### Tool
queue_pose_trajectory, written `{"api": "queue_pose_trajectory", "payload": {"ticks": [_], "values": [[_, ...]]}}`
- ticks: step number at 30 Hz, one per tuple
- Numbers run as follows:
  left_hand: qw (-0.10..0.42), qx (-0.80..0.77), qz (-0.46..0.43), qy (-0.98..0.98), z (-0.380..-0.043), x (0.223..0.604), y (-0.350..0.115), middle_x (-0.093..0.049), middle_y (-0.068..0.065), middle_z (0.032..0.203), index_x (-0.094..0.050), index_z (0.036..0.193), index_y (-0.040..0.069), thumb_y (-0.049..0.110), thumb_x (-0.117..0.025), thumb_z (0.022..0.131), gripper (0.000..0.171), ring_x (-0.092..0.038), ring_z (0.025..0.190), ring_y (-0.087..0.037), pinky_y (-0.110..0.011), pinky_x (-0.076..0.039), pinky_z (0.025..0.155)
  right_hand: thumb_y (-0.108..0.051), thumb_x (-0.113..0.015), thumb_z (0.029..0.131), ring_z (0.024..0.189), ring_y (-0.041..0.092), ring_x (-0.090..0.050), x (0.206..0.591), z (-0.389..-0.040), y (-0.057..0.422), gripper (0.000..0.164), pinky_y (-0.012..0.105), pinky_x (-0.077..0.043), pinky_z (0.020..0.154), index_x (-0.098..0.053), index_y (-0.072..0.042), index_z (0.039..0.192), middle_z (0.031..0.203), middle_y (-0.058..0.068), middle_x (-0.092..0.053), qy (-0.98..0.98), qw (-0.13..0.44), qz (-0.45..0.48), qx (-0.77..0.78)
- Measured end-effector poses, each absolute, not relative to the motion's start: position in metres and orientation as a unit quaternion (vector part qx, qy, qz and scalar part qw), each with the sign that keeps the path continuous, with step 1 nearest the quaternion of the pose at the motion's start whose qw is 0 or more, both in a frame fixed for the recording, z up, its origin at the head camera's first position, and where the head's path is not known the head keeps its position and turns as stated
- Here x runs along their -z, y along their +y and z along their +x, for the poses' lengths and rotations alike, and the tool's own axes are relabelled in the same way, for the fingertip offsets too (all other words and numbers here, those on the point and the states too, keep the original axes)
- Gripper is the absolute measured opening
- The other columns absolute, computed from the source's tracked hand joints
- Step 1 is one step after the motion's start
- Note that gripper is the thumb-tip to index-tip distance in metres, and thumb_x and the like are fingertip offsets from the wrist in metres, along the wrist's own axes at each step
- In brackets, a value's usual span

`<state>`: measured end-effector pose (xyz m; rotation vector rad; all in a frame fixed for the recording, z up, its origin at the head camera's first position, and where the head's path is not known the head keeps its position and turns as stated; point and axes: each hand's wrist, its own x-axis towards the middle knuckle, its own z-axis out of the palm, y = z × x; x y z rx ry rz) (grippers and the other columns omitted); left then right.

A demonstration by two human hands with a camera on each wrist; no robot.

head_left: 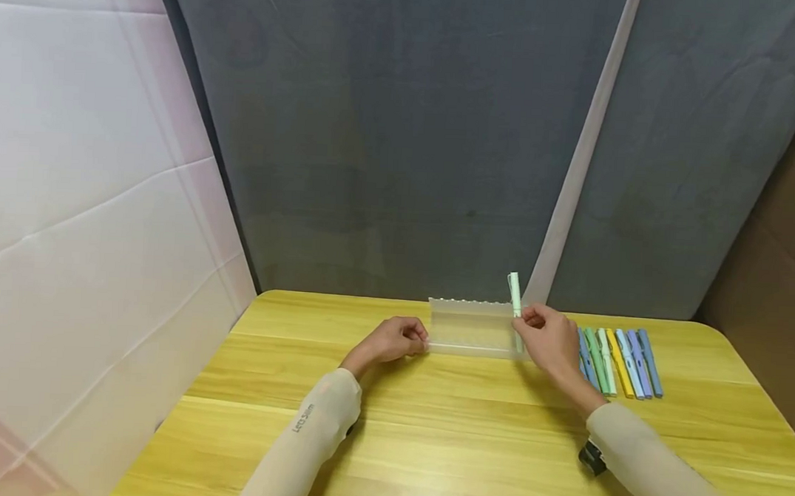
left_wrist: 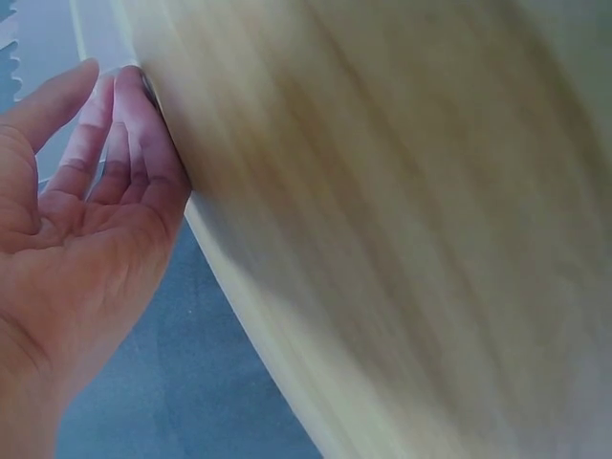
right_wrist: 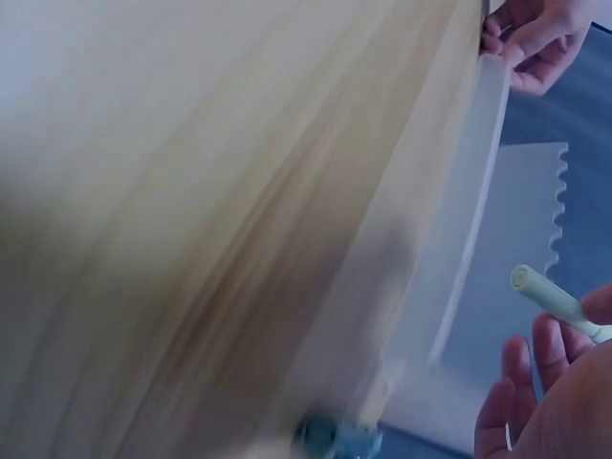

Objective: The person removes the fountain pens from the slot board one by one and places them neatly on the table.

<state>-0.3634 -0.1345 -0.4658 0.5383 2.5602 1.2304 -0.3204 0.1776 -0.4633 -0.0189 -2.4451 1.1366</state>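
Note:
A translucent plastic pen stand [head_left: 470, 329] with a scalloped top edge sits near the back of the table. My left hand [head_left: 393, 338] pinches the stand's left end with thumb and bent fingers, and this grip shows again in the right wrist view. A pale green capped pen [head_left: 515, 294] is gripped between the thumb and fingers of my right hand [head_left: 548, 340]. The pen stands nearly upright at the stand's right end, clip toward the top. Whether its lower end touches the stand cannot be told. In the right wrist view one end of the pen [right_wrist: 550, 292] points toward the stand.
To the right, several pens [head_left: 622, 361] in blue, green, white, yellow and purple lie side by side on the wooden table [head_left: 455, 443]. My right forearm partly covers the leftmost ones. A grey curtain [head_left: 402, 144] hangs behind the table's back edge.

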Motion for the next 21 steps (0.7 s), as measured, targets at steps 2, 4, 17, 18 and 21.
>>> {"api": "queue_pose_trajectory", "payload": {"ticks": [2,4,17,18,21], "values": [[0.126,-0.425,0.185,0.877,-0.363,0.466,-0.135,-0.069,-0.007,0.09,-0.071,0.103,0.004,0.009,-0.073,0.095,0.01,-0.058,0.075,-0.011,-0.023,-0.047,0.066,-0.025,-0.07,0.093,0.074,0.016,-0.065,0.461,-0.317,0.187,0.009,0.032,-0.046,0.07,-0.074,-0.018,0.088,0.082,0.002,-0.075,-0.888,0.223,-0.004,-0.402],[0.126,-0.427,0.185,0.876,-0.363,0.466,-0.136,-0.069,-0.008,0.091,-0.071,0.103,0.003,0.009,-0.073,0.094,0.011,-0.058,0.075,-0.011,-0.023,-0.047,0.067,-0.025,-0.071,0.093,0.074,0.015,-0.065,0.46,-0.314,0.198,0.008,0.031,-0.046,0.069,-0.074,-0.019,0.088,0.081,0.001,-0.076,-0.893,0.223,0.001,-0.391],[0.131,-0.423,0.185,0.877,-0.364,0.468,-0.137,-0.068,-0.004,0.09,-0.071,0.104,0.005,0.01,-0.073,0.095,0.01,-0.058,0.076,-0.011,-0.023,-0.047,0.067,-0.034,-0.072,0.099,0.073,-0.004,-0.06,0.465,-0.289,0.273,0.02,0.025,-0.047,0.065,-0.078,-0.014,0.098,0.091,0.007,-0.079,-0.907,0.218,-0.003,-0.359],[0.132,-0.424,0.185,0.877,-0.363,0.468,-0.137,-0.068,-0.004,0.09,-0.071,0.104,0.005,0.01,-0.073,0.095,0.01,-0.058,0.076,-0.011,-0.023,-0.047,0.067,-0.034,-0.072,0.099,0.072,-0.007,-0.057,0.465,-0.288,0.279,0.021,0.024,-0.046,0.064,-0.078,-0.014,0.098,0.091,0.008,-0.079,-0.907,0.221,-0.008,-0.357],[0.131,-0.424,0.187,0.876,-0.362,0.467,-0.137,-0.067,-0.004,0.091,-0.071,0.104,0.005,0.01,-0.073,0.096,0.01,-0.057,0.078,-0.012,-0.024,-0.046,0.068,-0.035,-0.073,0.099,0.065,-0.011,-0.055,0.464,-0.284,0.299,0.024,0.021,-0.044,0.063,-0.078,-0.012,0.098,0.086,0.007,-0.078,-0.909,0.227,-0.027,-0.349]]}}
